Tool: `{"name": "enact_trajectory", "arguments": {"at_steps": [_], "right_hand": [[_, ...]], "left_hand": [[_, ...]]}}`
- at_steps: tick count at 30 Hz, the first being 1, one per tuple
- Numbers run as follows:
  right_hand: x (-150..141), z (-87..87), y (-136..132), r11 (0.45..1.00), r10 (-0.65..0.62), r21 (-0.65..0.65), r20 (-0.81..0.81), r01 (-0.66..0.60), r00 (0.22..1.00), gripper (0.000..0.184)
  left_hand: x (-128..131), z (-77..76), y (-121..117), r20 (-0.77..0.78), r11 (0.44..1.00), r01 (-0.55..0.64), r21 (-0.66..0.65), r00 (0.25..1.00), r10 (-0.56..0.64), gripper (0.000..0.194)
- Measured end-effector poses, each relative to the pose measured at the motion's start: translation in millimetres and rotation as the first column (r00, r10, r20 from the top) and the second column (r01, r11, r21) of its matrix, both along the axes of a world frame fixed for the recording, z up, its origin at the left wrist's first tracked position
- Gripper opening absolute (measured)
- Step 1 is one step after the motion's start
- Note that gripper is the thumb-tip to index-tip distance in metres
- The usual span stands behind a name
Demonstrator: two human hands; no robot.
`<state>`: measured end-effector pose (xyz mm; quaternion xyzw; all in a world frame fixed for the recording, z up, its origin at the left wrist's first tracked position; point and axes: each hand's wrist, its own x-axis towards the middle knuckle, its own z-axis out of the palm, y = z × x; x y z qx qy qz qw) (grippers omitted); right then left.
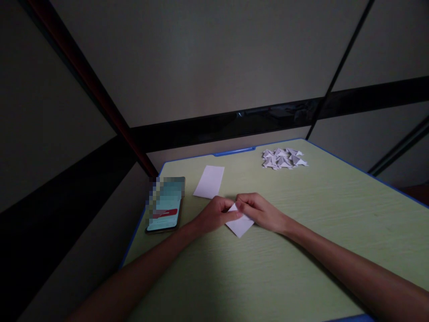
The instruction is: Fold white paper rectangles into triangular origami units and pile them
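Observation:
Both hands meet over the middle of the table, gripping one small piece of white paper point(240, 226). My left hand point(217, 213) pinches it from the left, thumb lying across its upper part. From the right, my right hand point(257, 208) closes on the top edge, its thumb close to the left thumb. One corner of the paper points toward me; its upper part is hidden under the fingers, so I cannot tell how it is folded there. Just beyond my left hand lies a flat white sheet of paper point(209, 181).
A phone point(166, 210) with a lit screen lies near the left table edge. Several folded paper figures point(283, 158) sit in two rows at the back right. The light green table point(318, 201) has a blue rim, and panelled walls stand behind and to the left.

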<state>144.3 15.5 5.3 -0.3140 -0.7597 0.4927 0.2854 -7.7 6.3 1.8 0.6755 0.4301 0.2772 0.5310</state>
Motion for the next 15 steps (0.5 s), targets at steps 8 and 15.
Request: {"name": "enact_trajectory", "arguments": {"at_steps": [8,15], "right_hand": [[-1.6,-1.4,5.7,0.992,-0.122,-0.063,-0.154,0.114,0.98,0.029],[-2.7,-6.4,8.2,0.978,-0.173,-0.149,-0.213,0.143,0.962,0.022]], "left_hand": [[5.9,-0.4,-0.2,0.163,0.947,-0.318,0.041,0.937,0.308,0.021],[4.7,-6.9,1.1,0.361,0.902,-0.432,-0.009,0.84,0.405,0.021]]}}
